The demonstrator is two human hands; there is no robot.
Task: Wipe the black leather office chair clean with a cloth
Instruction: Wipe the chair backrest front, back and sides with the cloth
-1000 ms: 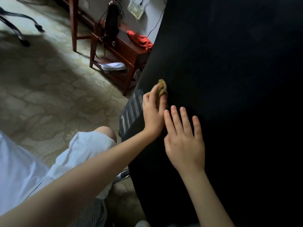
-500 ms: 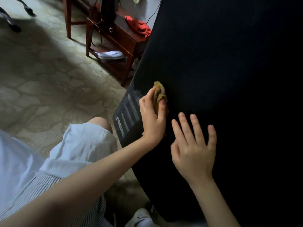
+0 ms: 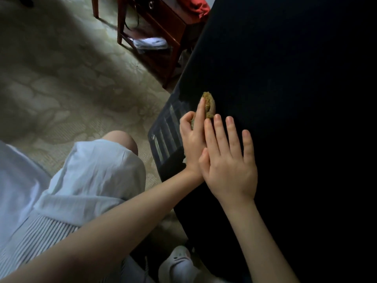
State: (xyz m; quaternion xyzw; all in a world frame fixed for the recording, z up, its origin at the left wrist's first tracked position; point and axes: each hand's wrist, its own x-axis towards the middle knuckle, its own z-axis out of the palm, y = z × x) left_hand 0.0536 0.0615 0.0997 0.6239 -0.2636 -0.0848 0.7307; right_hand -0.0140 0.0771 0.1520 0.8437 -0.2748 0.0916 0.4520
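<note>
- Black leather office chair [image 3: 285, 99]: a big dark padded surface filling the right half of the view. It is too dark to tell backrest from seat.
- Small crumpled olive-yellow cloth [image 3: 210, 105]: pressed on the leather near the chair's left edge, just above a ribbed glossy strip [image 3: 165, 135] on that edge.
- Left hand [image 3: 192, 139]: pinches the cloth, forefinger laid along it and thumb curled on the near side. The rest of the wad is tucked under the fingers and mostly hidden.
- Right hand [image 3: 230, 162]: flat on the leather, fingers straight and slightly spread, holding nothing. Its thumb side touches the left hand.
- Cloth handling (judgement): soft, light and limp, and it bunches easily. Best held as a pad under the finger pads so pressure spreads. The wad is small, so each pass covers little.
- Chair handling (judgement): heavy, with smooth, slightly yielding padding, so the cloth should glide. The base is not in view; if it swivels or rolls, a hard push could turn it. The flat right hand reads as a brace. Hold the chair at the edge or with a flat palm, not by gripping the leather.
- Around: patterned beige carpet [image 3: 61, 78], dark red-brown wooden side table [image 3: 163, 27] with red fabric [image 3: 196, 7] on top, white shoe [image 3: 177, 262] at the bottom.
</note>
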